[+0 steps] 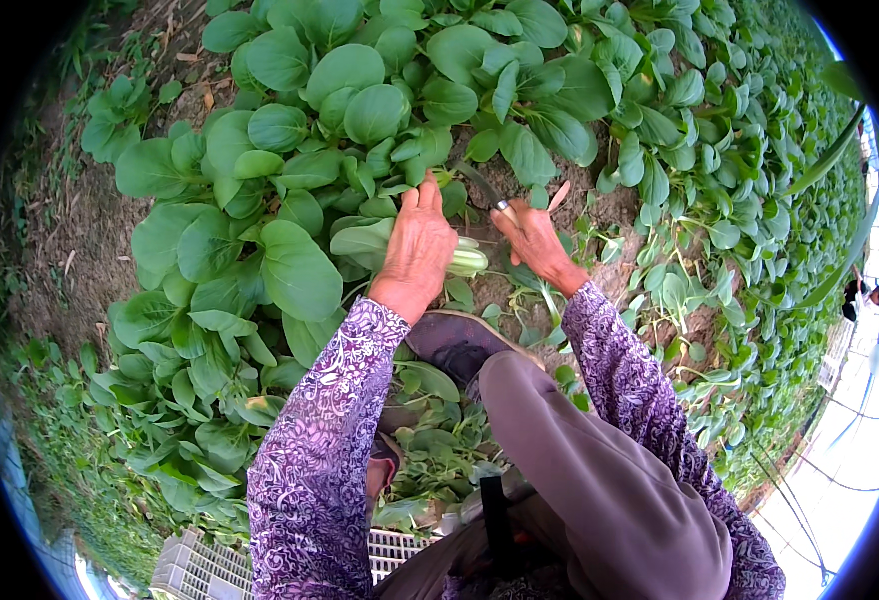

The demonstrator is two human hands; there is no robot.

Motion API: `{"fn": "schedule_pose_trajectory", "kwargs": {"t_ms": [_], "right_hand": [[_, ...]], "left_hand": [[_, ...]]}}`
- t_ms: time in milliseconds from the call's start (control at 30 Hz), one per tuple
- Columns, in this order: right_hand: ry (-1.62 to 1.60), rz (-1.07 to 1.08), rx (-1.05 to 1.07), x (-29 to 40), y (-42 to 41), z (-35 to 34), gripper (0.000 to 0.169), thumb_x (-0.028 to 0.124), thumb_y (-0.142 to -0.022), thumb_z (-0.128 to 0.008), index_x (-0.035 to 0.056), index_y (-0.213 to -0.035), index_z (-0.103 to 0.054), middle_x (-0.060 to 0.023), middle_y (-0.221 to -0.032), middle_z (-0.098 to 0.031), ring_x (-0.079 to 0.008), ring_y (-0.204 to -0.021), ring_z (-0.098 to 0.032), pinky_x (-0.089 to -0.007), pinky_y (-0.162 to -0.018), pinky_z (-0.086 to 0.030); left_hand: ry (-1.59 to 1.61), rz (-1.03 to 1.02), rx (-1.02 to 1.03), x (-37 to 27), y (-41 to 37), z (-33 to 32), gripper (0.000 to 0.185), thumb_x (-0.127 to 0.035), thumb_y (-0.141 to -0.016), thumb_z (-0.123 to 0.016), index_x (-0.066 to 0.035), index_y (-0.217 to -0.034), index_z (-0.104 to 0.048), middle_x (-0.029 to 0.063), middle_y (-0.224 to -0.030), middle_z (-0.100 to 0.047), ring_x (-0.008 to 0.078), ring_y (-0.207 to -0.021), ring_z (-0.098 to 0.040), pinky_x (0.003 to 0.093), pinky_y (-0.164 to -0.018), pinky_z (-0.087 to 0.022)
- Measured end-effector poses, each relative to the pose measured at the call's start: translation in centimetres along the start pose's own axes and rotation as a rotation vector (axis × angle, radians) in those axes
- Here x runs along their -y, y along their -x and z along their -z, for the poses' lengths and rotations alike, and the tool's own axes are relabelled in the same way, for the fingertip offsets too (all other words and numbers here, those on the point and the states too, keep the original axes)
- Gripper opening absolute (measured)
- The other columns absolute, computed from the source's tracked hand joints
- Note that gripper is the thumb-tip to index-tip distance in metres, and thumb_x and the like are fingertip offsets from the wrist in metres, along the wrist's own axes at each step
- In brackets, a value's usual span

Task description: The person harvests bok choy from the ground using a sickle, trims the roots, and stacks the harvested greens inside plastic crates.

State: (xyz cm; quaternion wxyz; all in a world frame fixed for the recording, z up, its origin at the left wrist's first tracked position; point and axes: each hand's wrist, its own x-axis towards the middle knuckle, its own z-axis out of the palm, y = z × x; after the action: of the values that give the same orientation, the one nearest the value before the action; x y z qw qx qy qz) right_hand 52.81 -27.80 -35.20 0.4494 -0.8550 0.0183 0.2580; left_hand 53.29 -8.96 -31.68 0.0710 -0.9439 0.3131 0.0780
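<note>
My left hand (pixel 420 244) is closed over a bok choy (pixel 469 259), whose pale trimmed base sticks out to the right of the palm and whose leaves show on the left. Its fingertips reach forward to the low stems of a standing bok choy plant (pixel 428 146); the underside of the grip is hidden. To the right, my right hand (pixel 533 236) grips the handle of a sickle (pixel 510 214) with a metal collar. The curved sickle blade (pixel 477 184) points up and left, close to the plant's base and just right of my left fingertips.
Dense bok choy plants (pixel 274 225) grow ahead and left, with more rows (pixel 747 150) right. Loose leaves (pixel 672 292) litter the soil. My shoe (pixel 462 345) stands just below my left hand. Plastic crates (pixel 206 570) sit behind me. Another person (pixel 856 296) is partly visible far right.
</note>
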Motion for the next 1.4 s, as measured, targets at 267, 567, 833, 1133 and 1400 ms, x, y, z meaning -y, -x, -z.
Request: {"fn": "schedule_pose_trajectory", "kwargs": {"t_ms": [267, 567, 833, 1133, 1400], "right_hand": [[-0.152, -0.153, 0.04, 0.4, 0.2, -1.6, 0.028, 0.018, -0.088, -0.05, -0.0096, -0.086, -0.046, -0.0192, -0.063, -0.054, -0.0263, -0.044, -0.058, -0.0334, -0.038, -0.045], [-0.023, -0.098, -0.074, 0.1, 0.5, -4.7, 0.025, 0.014, -0.088, -0.047, -0.0097, -0.081, -0.045, -0.0249, -0.063, -0.054, -0.0393, -0.06, -0.057, -0.0441, -0.055, -0.047], [0.102, 0.089, -0.202, -1.2, 0.1, -6.4, 0.026, 0.016, -0.087, -0.047, -0.0081, -0.077, -0.045, -0.0262, -0.06, -0.053, -0.0426, -0.06, -0.056, -0.0457, -0.053, -0.046], [-0.102, 0.014, -0.221, -0.2, 6.4, -2.7, 0.028, 0.021, -0.09, -0.048, -0.0049, -0.082, -0.045, -0.0157, -0.055, -0.054, -0.0245, -0.044, -0.057, -0.0349, -0.038, -0.045], [-0.892, 0.012, -0.101, 3.0, 4.6, 1.8, 0.036, 0.035, -0.082, -0.061, 0.0024, -0.09, -0.048, -0.0004, -0.065, -0.052, -0.0064, -0.047, -0.051, -0.0193, -0.039, -0.036]], "left_hand": [[-0.073, -0.044, -0.014, 1.1, -0.6, -0.3, 0.019, -0.014, -0.059, -0.063, -0.001, -0.073, -0.066, 0.0172, -0.099, -0.055, 0.0284, -0.106, -0.045, 0.0324, -0.081, -0.035], [0.083, -0.03, -0.013, 2.8, -0.6, -1.0, 0.014, -0.006, -0.057, -0.063, -0.003, -0.071, -0.061, 0.0103, -0.085, -0.048, 0.024, -0.085, -0.047, 0.0333, -0.072, -0.038], [0.054, -0.061, 0.016, 2.3, -0.4, -1.5, 0.013, -0.004, -0.059, -0.062, -0.002, -0.072, -0.06, 0.0108, -0.083, -0.048, 0.0251, -0.084, -0.047, 0.0347, -0.071, -0.039], [0.262, -0.083, -0.188, 2.9, 2.6, 1.1, 0.02, -0.002, -0.056, -0.062, 0.0, -0.076, -0.059, 0.0122, -0.097, -0.055, 0.0256, -0.092, -0.049, 0.0351, -0.074, -0.037], [0.566, -0.049, -0.262, 1.0, 5.1, 4.9, 0.043, -0.023, -0.055, -0.075, -0.005, -0.091, -0.06, 0.006, -0.116, -0.051, 0.0232, -0.104, -0.047, 0.0355, -0.08, -0.037]]}}
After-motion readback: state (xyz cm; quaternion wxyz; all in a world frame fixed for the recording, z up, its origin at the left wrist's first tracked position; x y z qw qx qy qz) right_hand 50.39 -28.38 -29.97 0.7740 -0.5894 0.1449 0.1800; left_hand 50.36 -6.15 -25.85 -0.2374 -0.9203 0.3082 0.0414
